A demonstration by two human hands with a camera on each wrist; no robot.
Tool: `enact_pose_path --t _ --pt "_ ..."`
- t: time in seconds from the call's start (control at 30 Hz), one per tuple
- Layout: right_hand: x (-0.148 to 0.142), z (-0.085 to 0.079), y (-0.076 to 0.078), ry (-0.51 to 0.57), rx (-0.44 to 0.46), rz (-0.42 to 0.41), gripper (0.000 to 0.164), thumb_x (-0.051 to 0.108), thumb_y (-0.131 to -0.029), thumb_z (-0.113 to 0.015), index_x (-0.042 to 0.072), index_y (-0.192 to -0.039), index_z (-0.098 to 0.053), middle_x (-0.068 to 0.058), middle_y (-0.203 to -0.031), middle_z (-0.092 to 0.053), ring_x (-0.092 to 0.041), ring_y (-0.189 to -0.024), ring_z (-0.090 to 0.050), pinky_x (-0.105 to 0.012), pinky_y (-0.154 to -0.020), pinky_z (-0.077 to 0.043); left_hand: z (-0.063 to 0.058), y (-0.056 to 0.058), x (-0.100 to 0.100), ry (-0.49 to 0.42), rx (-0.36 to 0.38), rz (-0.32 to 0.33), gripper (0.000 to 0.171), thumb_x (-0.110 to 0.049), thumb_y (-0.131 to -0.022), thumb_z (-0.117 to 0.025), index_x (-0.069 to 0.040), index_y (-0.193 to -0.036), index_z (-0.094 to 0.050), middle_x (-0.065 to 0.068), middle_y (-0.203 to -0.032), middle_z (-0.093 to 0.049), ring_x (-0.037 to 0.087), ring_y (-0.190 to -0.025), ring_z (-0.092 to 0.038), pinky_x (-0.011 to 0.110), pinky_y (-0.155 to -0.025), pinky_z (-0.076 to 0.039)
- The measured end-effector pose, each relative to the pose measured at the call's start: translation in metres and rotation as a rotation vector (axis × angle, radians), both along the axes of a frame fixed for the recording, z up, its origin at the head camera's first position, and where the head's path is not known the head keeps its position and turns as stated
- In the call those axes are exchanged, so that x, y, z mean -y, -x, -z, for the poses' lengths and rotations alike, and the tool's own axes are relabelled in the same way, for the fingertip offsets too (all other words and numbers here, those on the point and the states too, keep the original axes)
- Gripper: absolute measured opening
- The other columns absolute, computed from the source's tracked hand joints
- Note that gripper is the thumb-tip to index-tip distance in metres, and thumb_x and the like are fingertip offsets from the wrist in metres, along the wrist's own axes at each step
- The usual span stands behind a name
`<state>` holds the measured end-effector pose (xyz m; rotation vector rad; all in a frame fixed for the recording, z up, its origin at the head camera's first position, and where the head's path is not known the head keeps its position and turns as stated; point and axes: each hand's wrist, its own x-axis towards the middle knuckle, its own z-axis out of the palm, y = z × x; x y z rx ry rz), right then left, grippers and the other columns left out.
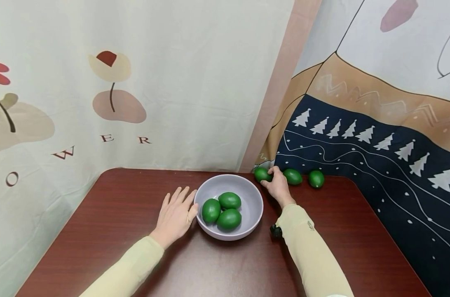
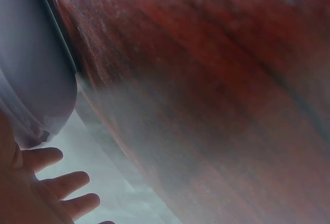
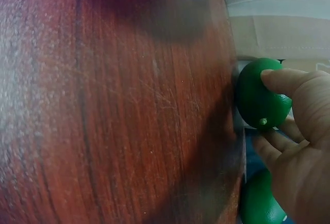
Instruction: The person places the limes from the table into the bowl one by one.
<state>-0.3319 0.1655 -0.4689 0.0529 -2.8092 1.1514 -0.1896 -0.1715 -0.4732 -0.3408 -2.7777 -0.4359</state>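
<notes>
A pale lilac bowl [image 1: 254,220] stands mid-table with three green limes [image 1: 229,219] in it. At its left side, my left hand [image 1: 176,216] rests with fingers spread and the thumb against the bowl's outer wall; the left wrist view shows the same bowl [image 2: 36,54] beside the straight fingers. My right hand [image 1: 278,187] reaches to the table's back edge and pinches a lime [image 1: 261,174]. In the right wrist view the thumb presses on this lime [image 3: 260,98] and the other fingers pass behind it, partly hidden.
Two more limes stand along the back edge, one right beside the right hand [image 1: 293,176] and another farther right [image 1: 316,179]. Printed curtains [image 1: 195,82] hang directly behind the dark red-brown table [image 1: 110,206].
</notes>
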Motion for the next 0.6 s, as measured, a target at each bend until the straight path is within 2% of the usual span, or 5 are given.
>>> enact_pose_path --t 0.27,0.6 --pt "0.0004 0.001 -0.0007 0.0 0.016 0.009 0.041 0.008 -0.091 -0.076 0.0 -0.122 -0.049 -0.028 -0.136 -0.057 -0.042 -0.125 -0.053 -0.054 -0.11 -0.043 -0.0002 -0.0001 -0.0006 0.002 0.013 -0.005 0.05 -0.034 -0.105 -0.051 -0.006 -0.147 -0.057 0.021 -0.153 -0.052 0.044 -0.146 -0.041 0.066 -0.118 -0.028" --pt "-0.0026 0.0014 -0.0018 -0.008 -0.026 -0.004 0.045 0.007 -0.09 -0.077 -0.001 -0.126 -0.051 -0.028 -0.137 -0.057 -0.041 -0.126 -0.054 -0.053 -0.112 -0.043 -0.0004 0.0 -0.0002 0.0 0.016 -0.005 0.05 -0.033 -0.105 -0.051 -0.007 -0.147 -0.057 0.02 -0.153 -0.051 0.044 -0.146 -0.04 0.066 -0.117 -0.029"
